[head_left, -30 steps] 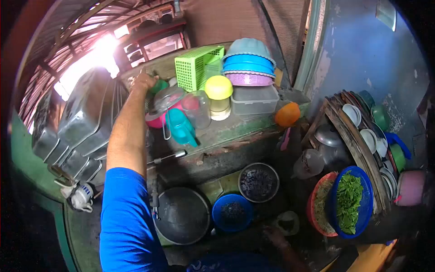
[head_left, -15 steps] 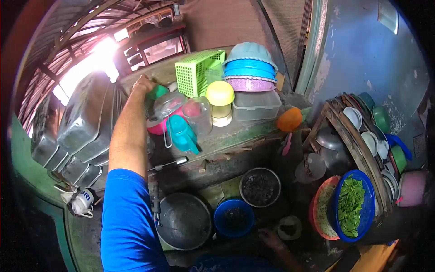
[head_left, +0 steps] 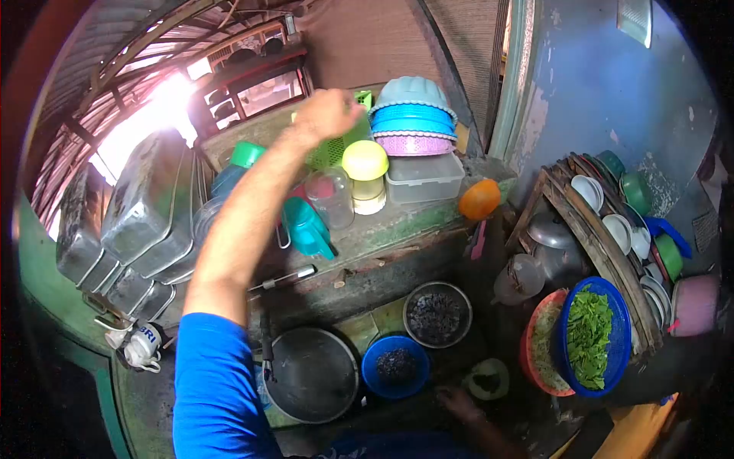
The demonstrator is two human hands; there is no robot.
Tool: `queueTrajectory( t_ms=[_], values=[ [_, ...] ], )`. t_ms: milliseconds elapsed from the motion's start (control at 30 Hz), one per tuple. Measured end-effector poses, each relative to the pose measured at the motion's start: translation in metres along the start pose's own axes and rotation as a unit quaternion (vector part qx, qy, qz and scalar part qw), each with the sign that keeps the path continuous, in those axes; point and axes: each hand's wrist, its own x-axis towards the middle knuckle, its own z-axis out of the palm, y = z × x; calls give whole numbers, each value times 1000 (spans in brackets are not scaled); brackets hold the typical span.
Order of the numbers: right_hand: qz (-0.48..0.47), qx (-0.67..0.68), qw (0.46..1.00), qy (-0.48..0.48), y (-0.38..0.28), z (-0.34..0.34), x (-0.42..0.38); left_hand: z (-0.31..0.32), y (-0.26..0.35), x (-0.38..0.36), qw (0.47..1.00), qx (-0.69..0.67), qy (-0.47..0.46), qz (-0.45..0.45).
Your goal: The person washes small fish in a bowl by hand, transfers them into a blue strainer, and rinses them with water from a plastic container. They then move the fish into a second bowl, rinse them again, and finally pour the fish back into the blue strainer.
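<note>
My left hand (head_left: pixel 330 115), at the end of the outstretched arm, is in front of the lime-green perforated basket (head_left: pixel 333 150). Its fingers are curled closed and face away, so what they grip, if anything, is hidden. Left of the forearm, a green item (head_left: pixel 246 154) sits over a dark blue one. The teal plastic jug (head_left: pixel 306 229) and a clear container (head_left: pixel 330 200) stand below the wrist. My right hand (head_left: pixel 459 402) hangs low in shadow, fingers loosely extended, nothing visible in it. It is beside a small pale container (head_left: pixel 487 379) with dark contents.
Stacked metal pans (head_left: pixel 149 206) stand left. Colanders (head_left: pixel 413 115) and a yellow-lidded jar (head_left: pixel 368 180) share the ledge. Below are a wok (head_left: pixel 312 375), a blue basin (head_left: pixel 395 367) and a metal bowl (head_left: pixel 437 314). A blue basket of leaves (head_left: pixel 566 336) and a dish rack (head_left: pixel 596 229) are right.
My left hand has moved right and up from the green item to the lime-green basket. The green item now sits further left. My right hand stays low.
</note>
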Motion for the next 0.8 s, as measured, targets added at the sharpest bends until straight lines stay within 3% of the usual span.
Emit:
queueTrajectory(
  t_ms=[67,100,167,233,333,400,500,533,567,600,633,700,800],
  values=[
    [55,-12,998,-31,-103,-20,-7,36,10,28,993,45,-102,-36],
    [108,-24,992,-58,-142,-30,-11,43,13,37,975,7,-196,-109],
    [75,4,996,-40,-111,-27,1,47,27,39,960,35,-246,-132],
    [44,35,998,-26,-69,-18,8,90,-1,54,968,25,-206,-143],
    [2,5,1000,26,-48,-15,-4,92,-14,58,910,-173,-295,-232],
    [112,171,979,21,-104,-33,-33,96,-15,56,903,-188,-265,-280],
    [134,121,983,-23,-65,-31,-26,94,-11,52,940,-124,-148,-280],
    [132,120,983,-29,-44,-24,-19,82,-13,58,935,-105,-228,-251],
    [51,78,996,1,-21,-14,-10,81,-16,59,935,-102,-227,-254],
    [-30,36,998,32,-18,-10,-7,82,-17,60,949,-86,-167,-255],
    [-32,39,998,29,-15,-9,-6,83,-18,61,959,-70,-106,-254],
    [-17,130,991,17,-38,-17,-5,66,6,47,966,-59,-81,-239],
    [32,126,992,11,-52,-22,1,47,26,36,985,47,-5,-166]
  ],
)
